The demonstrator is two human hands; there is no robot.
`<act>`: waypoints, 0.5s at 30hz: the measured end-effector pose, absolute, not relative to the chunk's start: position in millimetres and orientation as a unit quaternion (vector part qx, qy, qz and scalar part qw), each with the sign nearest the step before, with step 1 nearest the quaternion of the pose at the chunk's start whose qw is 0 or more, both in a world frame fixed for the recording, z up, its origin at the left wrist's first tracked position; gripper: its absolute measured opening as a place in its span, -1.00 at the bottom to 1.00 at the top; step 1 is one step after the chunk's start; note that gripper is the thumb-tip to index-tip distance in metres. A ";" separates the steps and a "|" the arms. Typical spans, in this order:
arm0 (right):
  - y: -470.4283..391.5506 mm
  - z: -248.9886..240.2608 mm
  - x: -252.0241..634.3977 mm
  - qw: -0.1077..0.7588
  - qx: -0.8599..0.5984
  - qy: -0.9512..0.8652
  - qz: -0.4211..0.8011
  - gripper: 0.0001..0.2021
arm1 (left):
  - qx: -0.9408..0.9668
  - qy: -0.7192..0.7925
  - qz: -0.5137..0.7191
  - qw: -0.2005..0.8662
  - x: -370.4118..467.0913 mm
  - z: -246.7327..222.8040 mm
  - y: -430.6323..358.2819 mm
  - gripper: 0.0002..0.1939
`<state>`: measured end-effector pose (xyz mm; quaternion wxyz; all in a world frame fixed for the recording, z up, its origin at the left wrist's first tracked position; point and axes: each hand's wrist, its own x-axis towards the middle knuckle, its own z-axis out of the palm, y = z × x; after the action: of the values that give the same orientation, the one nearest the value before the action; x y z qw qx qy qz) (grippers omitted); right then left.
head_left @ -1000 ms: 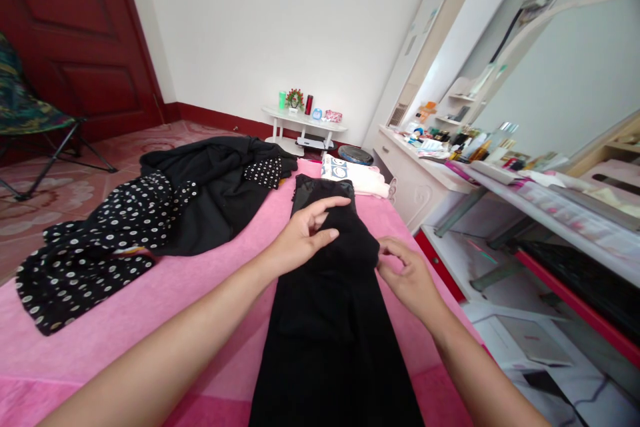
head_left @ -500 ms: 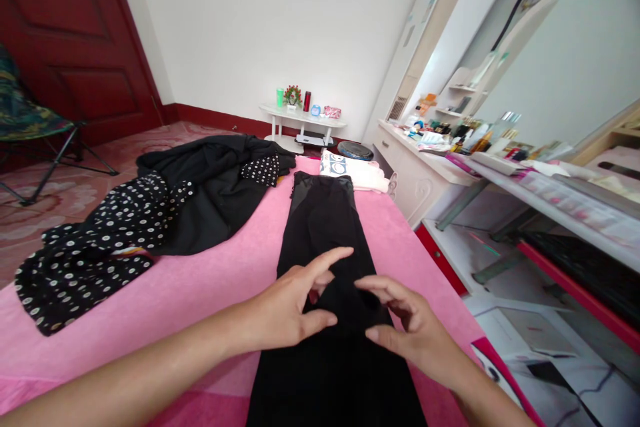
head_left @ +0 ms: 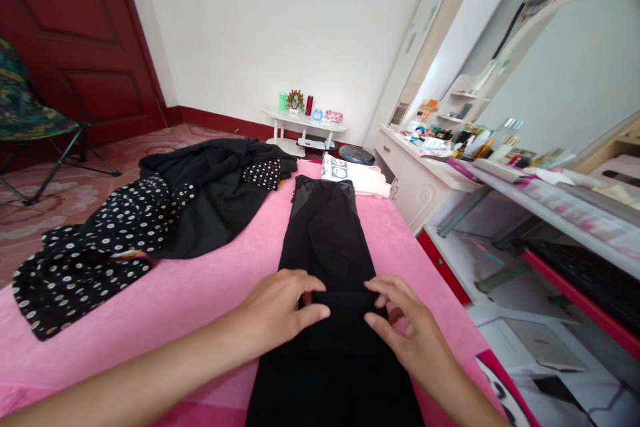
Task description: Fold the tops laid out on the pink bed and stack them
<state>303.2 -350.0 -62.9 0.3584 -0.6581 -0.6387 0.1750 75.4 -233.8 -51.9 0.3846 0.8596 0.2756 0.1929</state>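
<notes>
A long black garment that looks like folded trousers (head_left: 333,233) lies lengthwise on the pink bed cover (head_left: 210,320), with shiny dark panels at its far end. A crosswise ridge of cloth runs between my two hands. At the garment's left edge, my left hand (head_left: 285,307) has thumb and fingers curled around this ridge. My right hand (head_left: 407,320) holds its right side likewise, thumb nearer me and fingers beyond. Black cloth fills the space between thumb and fingers of each hand, and some fingertips are hidden.
Black clothing (head_left: 215,213) and a black-and-white dotted garment (head_left: 110,240) lie heaped at left. Folded white cloths (head_left: 367,180) sit at the bed's far end. A cluttered dressing table (head_left: 425,153) and a glass-topped desk (head_left: 565,213) stand along the right side.
Both hands have come down onto the black trousers from just above them, and the fingers have closed on the cloth. A crosswise ridge now shows between them.
</notes>
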 end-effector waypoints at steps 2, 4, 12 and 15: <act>-350.8 -58.2 302.5 0.367 -0.628 -0.677 0.112 -0.64 | 0.886 0.249 0.252 0.300 74.9 -46.0 -229.7 -0.63; -350.0 -58.7 302.5 0.325 -0.571 -0.747 0.102 -0.62 | 0.914 0.175 0.246 0.271 74.9 -48.7 -226.5 -0.58; -365.9 -68.2 343.1 0.117 -0.505 -0.838 0.169 -0.39 | 0.959 0.068 0.065 0.266 34.2 -74.1 -207.5 -0.20; -381.9 -62.7 369.6 0.045 -0.509 -0.851 0.124 -0.35 | 0.965 0.066 0.049 0.251 8.1 -63.1 -208.4 -0.15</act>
<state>369.6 -381.9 -62.7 0.0448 -0.5089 -0.8507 0.1239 8.1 -208.4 -63.1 0.2506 0.9646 0.0655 0.0488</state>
